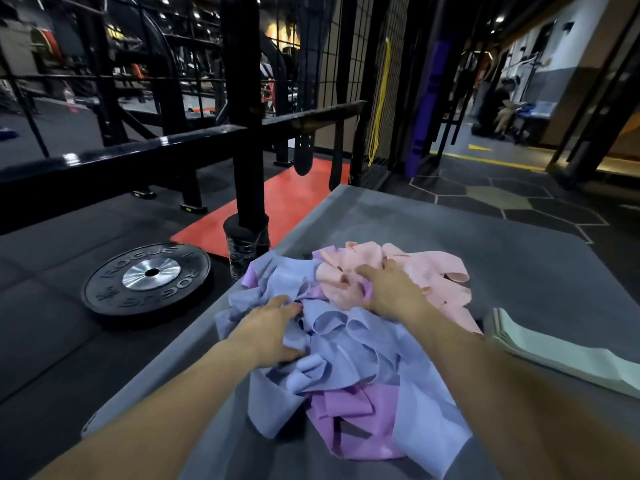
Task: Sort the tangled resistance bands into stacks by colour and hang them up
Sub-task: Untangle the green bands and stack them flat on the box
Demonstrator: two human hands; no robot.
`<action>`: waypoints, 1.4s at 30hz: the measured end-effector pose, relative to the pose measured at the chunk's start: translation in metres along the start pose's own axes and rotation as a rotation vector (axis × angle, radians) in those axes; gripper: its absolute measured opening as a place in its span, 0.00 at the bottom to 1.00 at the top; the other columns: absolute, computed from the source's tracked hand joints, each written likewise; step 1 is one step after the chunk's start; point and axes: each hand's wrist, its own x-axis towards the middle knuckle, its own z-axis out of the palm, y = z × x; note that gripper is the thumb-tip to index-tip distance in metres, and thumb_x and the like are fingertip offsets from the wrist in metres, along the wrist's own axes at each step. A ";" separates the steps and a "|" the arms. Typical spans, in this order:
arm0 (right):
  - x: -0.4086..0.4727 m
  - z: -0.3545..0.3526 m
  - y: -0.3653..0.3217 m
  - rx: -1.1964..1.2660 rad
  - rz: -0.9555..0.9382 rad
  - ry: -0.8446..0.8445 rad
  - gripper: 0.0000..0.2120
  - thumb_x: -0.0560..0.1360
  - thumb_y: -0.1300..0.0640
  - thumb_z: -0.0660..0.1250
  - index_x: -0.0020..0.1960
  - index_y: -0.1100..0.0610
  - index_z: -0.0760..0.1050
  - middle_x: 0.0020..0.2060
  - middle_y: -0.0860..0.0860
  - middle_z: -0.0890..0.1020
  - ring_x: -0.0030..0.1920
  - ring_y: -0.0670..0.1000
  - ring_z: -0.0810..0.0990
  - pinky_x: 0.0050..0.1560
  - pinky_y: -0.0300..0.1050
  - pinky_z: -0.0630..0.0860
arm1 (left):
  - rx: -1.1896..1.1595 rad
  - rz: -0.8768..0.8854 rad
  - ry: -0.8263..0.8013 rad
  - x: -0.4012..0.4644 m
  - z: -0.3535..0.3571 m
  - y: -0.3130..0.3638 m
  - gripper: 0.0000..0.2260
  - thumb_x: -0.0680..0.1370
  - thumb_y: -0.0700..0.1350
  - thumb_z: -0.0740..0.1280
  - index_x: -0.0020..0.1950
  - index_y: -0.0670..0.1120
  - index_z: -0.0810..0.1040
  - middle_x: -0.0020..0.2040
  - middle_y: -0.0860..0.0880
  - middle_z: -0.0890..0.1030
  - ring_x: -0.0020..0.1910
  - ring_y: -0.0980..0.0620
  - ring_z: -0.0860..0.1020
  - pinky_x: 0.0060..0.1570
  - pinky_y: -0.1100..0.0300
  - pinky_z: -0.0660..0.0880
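A tangled heap of flat resistance bands lies on a grey padded platform (519,258). Blue bands (349,344) fill the heap's left and front, purple bands (346,410) show at the front, and pink bands (429,268) lie at the back right. My left hand (273,327) rests on the blue bands at the left side, fingers curled into the cloth. My right hand (388,289) lies on the heap where pink meets blue, fingers spread toward the pink bands. A neat stack of pale green bands (554,351) sits apart on the right.
A black weight plate (149,278) lies on the dark floor to the left. A black rack post (247,209) with a padded foot stands by the platform's left edge, a red mat (287,202) behind it. Yellow (379,98) and purple (426,109) bands hang on the mesh wall.
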 end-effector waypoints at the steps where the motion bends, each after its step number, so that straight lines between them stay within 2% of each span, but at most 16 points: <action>1: 0.000 0.002 0.001 0.003 -0.024 0.020 0.20 0.73 0.54 0.64 0.65 0.44 0.69 0.65 0.59 0.66 0.58 0.61 0.73 0.58 0.51 0.73 | 0.010 0.003 0.001 0.000 0.000 0.000 0.32 0.70 0.55 0.71 0.71 0.52 0.64 0.73 0.51 0.60 0.66 0.45 0.70 0.63 0.55 0.69; 3: -0.001 0.000 0.000 0.019 -0.058 0.037 0.14 0.76 0.57 0.60 0.61 0.49 0.74 0.58 0.57 0.74 0.56 0.59 0.75 0.56 0.46 0.72 | 0.038 0.009 -0.001 0.002 -0.003 0.002 0.28 0.70 0.55 0.70 0.67 0.51 0.67 0.67 0.53 0.67 0.63 0.47 0.73 0.58 0.55 0.71; 5: 0.000 -0.010 0.000 0.143 -0.019 0.053 0.09 0.76 0.60 0.58 0.47 0.52 0.76 0.49 0.54 0.77 0.51 0.57 0.74 0.49 0.39 0.71 | 0.068 0.020 -0.003 0.004 -0.005 0.005 0.26 0.69 0.56 0.70 0.64 0.52 0.70 0.62 0.53 0.71 0.60 0.49 0.75 0.54 0.54 0.73; 7: 0.004 -0.029 0.002 0.237 0.063 0.144 0.11 0.73 0.64 0.59 0.34 0.52 0.68 0.43 0.56 0.76 0.46 0.58 0.73 0.39 0.38 0.66 | 0.086 0.023 -0.009 0.005 -0.007 0.006 0.25 0.70 0.56 0.68 0.64 0.53 0.70 0.61 0.53 0.72 0.60 0.49 0.75 0.54 0.53 0.73; 11: 0.015 -0.073 0.009 0.207 0.064 0.374 0.08 0.71 0.65 0.60 0.40 0.56 0.76 0.46 0.59 0.80 0.48 0.63 0.78 0.43 0.45 0.69 | 0.121 0.004 -0.041 0.007 -0.007 0.006 0.23 0.72 0.54 0.66 0.66 0.53 0.69 0.64 0.53 0.71 0.61 0.49 0.74 0.57 0.52 0.73; 13: 0.016 -0.088 0.010 0.222 0.050 0.443 0.08 0.71 0.64 0.60 0.35 0.55 0.72 0.42 0.58 0.80 0.47 0.62 0.78 0.42 0.44 0.69 | 0.120 0.012 -0.020 0.008 -0.006 0.006 0.20 0.71 0.55 0.66 0.63 0.53 0.71 0.61 0.53 0.73 0.59 0.50 0.75 0.55 0.52 0.74; 19: -0.001 -0.103 -0.009 0.312 -0.021 0.577 0.09 0.70 0.65 0.61 0.37 0.52 0.71 0.34 0.50 0.75 0.41 0.55 0.73 0.41 0.41 0.65 | 0.012 0.012 -0.003 0.011 -0.007 0.003 0.16 0.68 0.56 0.67 0.53 0.53 0.71 0.57 0.53 0.75 0.53 0.51 0.77 0.51 0.55 0.75; 21: -0.009 -0.096 -0.018 0.340 -0.052 0.571 0.08 0.69 0.66 0.61 0.37 0.54 0.72 0.34 0.49 0.75 0.40 0.54 0.73 0.40 0.41 0.66 | -0.129 -0.004 0.017 0.009 -0.010 0.000 0.22 0.65 0.55 0.72 0.57 0.53 0.71 0.58 0.52 0.73 0.55 0.51 0.75 0.51 0.59 0.73; 23: -0.018 -0.079 -0.024 0.418 -0.094 0.458 0.08 0.69 0.67 0.63 0.42 0.57 0.78 0.36 0.50 0.78 0.39 0.49 0.76 0.41 0.41 0.69 | -0.330 -0.041 0.082 0.005 -0.021 -0.005 0.30 0.64 0.50 0.74 0.63 0.48 0.69 0.59 0.48 0.71 0.55 0.50 0.72 0.47 0.63 0.68; 26: -0.042 -0.050 -0.030 0.539 -0.241 0.010 0.15 0.70 0.68 0.68 0.57 0.63 0.77 0.38 0.46 0.77 0.33 0.35 0.75 0.41 0.29 0.69 | -0.613 -0.141 0.297 0.006 -0.040 -0.007 0.26 0.64 0.44 0.67 0.62 0.41 0.71 0.61 0.42 0.72 0.54 0.45 0.73 0.49 0.61 0.68; 28: -0.057 -0.041 -0.033 0.428 -0.314 -0.204 0.22 0.71 0.62 0.71 0.64 0.56 0.74 0.45 0.44 0.77 0.43 0.40 0.75 0.41 0.24 0.65 | -0.718 -0.187 0.437 0.008 -0.052 -0.001 0.19 0.70 0.41 0.66 0.60 0.40 0.73 0.58 0.41 0.73 0.55 0.44 0.74 0.49 0.60 0.66; 31: -0.059 -0.047 -0.029 0.470 -0.333 -0.261 0.27 0.71 0.55 0.72 0.68 0.49 0.70 0.59 0.45 0.73 0.58 0.42 0.69 0.52 0.24 0.63 | -0.642 -0.093 0.410 0.016 -0.058 0.019 0.17 0.73 0.53 0.65 0.59 0.46 0.76 0.58 0.40 0.73 0.59 0.42 0.74 0.55 0.55 0.69; 33: -0.054 -0.055 -0.023 0.632 -0.324 -0.242 0.23 0.73 0.61 0.69 0.66 0.51 0.72 0.57 0.49 0.74 0.57 0.46 0.70 0.58 0.36 0.67 | -0.538 -0.018 0.335 0.021 -0.055 0.034 0.21 0.75 0.56 0.64 0.65 0.51 0.72 0.65 0.46 0.69 0.66 0.48 0.69 0.65 0.59 0.63; 35: -0.049 -0.062 -0.014 0.894 -0.254 -0.194 0.15 0.74 0.66 0.65 0.57 0.53 0.77 0.48 0.52 0.76 0.49 0.50 0.73 0.52 0.45 0.70 | -0.442 0.032 0.312 0.032 -0.051 0.044 0.21 0.77 0.56 0.64 0.69 0.53 0.69 0.69 0.50 0.66 0.69 0.49 0.65 0.70 0.55 0.59; 38: -0.034 -0.067 0.008 0.875 -0.085 0.049 0.10 0.75 0.65 0.61 0.45 0.54 0.79 0.42 0.53 0.80 0.32 0.42 0.77 0.34 0.35 0.72 | -0.287 0.035 0.303 0.047 -0.054 0.051 0.29 0.71 0.64 0.63 0.70 0.55 0.67 0.71 0.52 0.64 0.70 0.47 0.62 0.70 0.51 0.59; 42: 0.013 -0.063 0.032 0.545 -0.004 0.286 0.11 0.75 0.66 0.60 0.52 0.60 0.79 0.52 0.54 0.82 0.51 0.50 0.79 0.50 0.36 0.70 | -0.175 0.065 0.329 0.075 -0.070 0.055 0.26 0.75 0.60 0.64 0.71 0.54 0.66 0.71 0.52 0.64 0.69 0.47 0.62 0.67 0.55 0.61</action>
